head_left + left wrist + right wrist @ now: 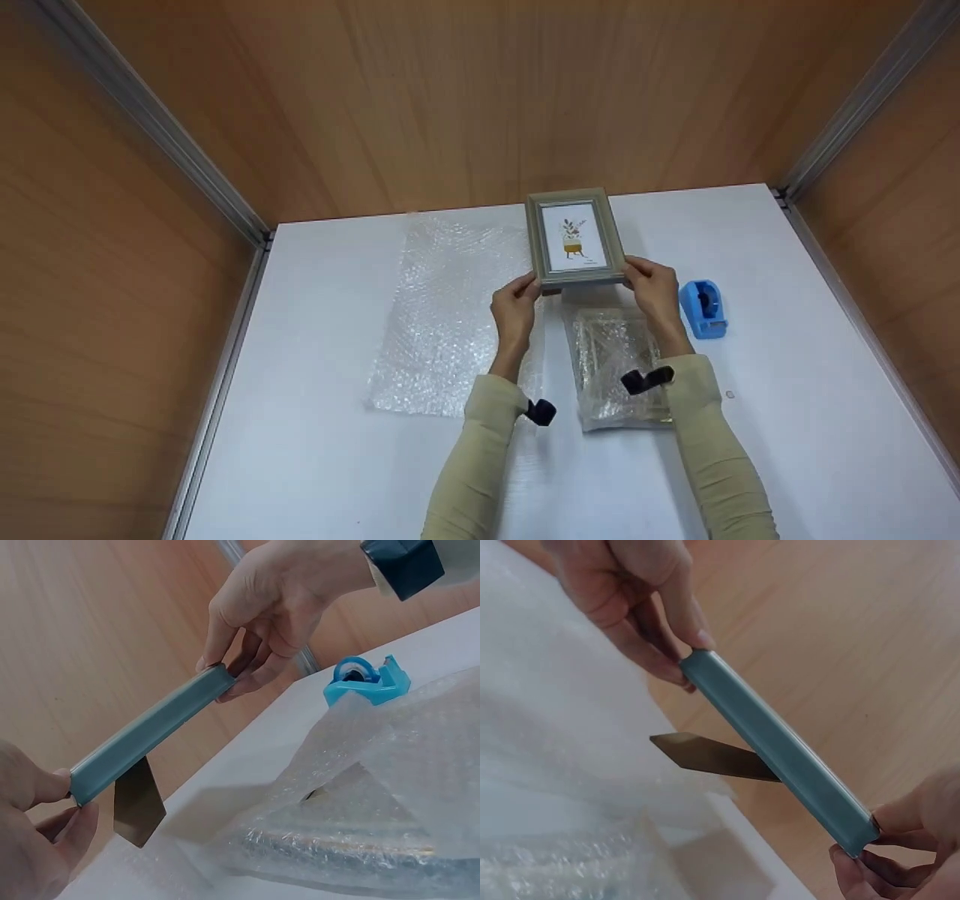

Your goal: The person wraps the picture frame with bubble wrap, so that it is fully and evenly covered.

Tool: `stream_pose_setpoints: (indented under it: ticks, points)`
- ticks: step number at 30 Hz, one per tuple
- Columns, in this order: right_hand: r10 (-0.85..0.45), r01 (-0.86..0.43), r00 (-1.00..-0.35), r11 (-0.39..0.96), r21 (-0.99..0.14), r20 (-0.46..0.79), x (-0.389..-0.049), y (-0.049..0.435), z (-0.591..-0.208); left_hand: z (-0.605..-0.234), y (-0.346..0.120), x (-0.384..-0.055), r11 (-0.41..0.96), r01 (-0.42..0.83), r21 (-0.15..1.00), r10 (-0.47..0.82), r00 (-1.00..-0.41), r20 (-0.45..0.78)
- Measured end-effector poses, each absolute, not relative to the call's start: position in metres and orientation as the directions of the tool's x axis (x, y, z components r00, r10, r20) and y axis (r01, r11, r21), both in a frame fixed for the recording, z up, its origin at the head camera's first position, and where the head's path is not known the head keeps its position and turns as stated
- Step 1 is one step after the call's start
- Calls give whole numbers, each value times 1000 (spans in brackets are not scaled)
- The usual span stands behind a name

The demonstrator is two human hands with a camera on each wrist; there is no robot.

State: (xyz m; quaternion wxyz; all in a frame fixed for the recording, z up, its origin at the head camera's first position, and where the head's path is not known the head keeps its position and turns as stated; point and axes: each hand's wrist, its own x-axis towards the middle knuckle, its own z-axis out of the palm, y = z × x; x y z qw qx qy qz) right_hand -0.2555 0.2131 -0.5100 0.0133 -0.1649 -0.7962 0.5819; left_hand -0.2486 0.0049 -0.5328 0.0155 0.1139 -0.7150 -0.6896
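Both hands hold a grey-green picture frame [534, 232] above the table, its front showing a small print of a plant in a yellow pot. My left hand [514, 311] pinches the lower left corner between thumb and fingers. At the lower right corner, my right hand [654, 294] pinches it the same way. In the wrist views the frame's edge is seen side-on, and a brown stand leg [139, 802] sticks out from its back. Below the right forearm lies another frame wrapped in bubble wrap [611, 367].
A flat sheet of bubble wrap [450, 322] lies on the white table [315, 450], left of the wrapped frame. A blue tape dispenser [705, 311] stands right of the right hand. Wooden panels [465, 97] close off the back and both sides.
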Motion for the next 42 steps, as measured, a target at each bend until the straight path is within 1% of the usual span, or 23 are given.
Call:
stream_pose_setpoints:
  ticks: [8,16,22,25,29,32,37,42]
  points:
    - [238,214,-960,270,-939,-150,-256,195,-511,-537,-7,-234,13,-123,992,-262,-958,-115]
    - [176,160,-978,281,-946,-113,-254,179,-516,-543,-18,-221,23,-105,994,-357,-930,-90]
    - [151,110,-986,295,-949,-67,-255,165,-520,-548,-27,-210,-11,-85,996,-415,-906,-82]
    - [125,98,-990,300,-949,-63,-257,158,-521,-551,-30,-205,-30,-82,996,-445,-891,-87]
    - [78,101,-993,276,-956,-83,-258,149,-525,-556,-35,-199,-16,-70,997,-483,-873,-69]
    - [56,95,-995,297,-950,-82,-260,142,-528,-561,-38,-194,-12,-59,998,-514,-856,-57]
    - [57,67,-997,364,-929,-49,-265,131,-536,-568,-41,-188,-48,-43,998,-559,-826,-62]
    - [74,90,-995,355,-930,-68,-267,121,-543,-574,-43,-184,-63,-35,997,-589,-805,-66]
